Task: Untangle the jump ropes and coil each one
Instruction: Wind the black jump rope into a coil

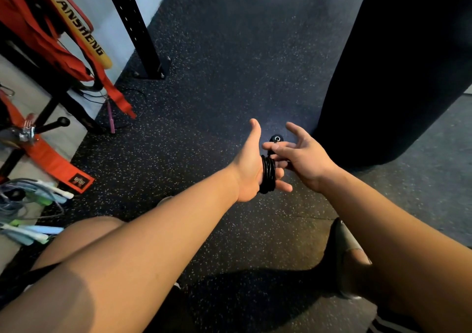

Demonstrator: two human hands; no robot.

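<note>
A black jump rope (267, 174) is wound in several loops around the fingers of my left hand (249, 165), whose thumb points up and away. My right hand (300, 153) is just to the right of it, touching it, and pinches the rope's black handle (275, 139) between thumb and fingers; its other fingers are spread. At the far left, a pile of other jump ropes (28, 205) with light blue, white and green handles lies on the floor edge.
A big black punching bag (398, 64) stands to the right. A black rack post (138, 28) with orange straps (51, 46) is at the upper left. A pink-handled rope (111, 116) lies by the rack. My knees are below on the speckled floor (204, 102).
</note>
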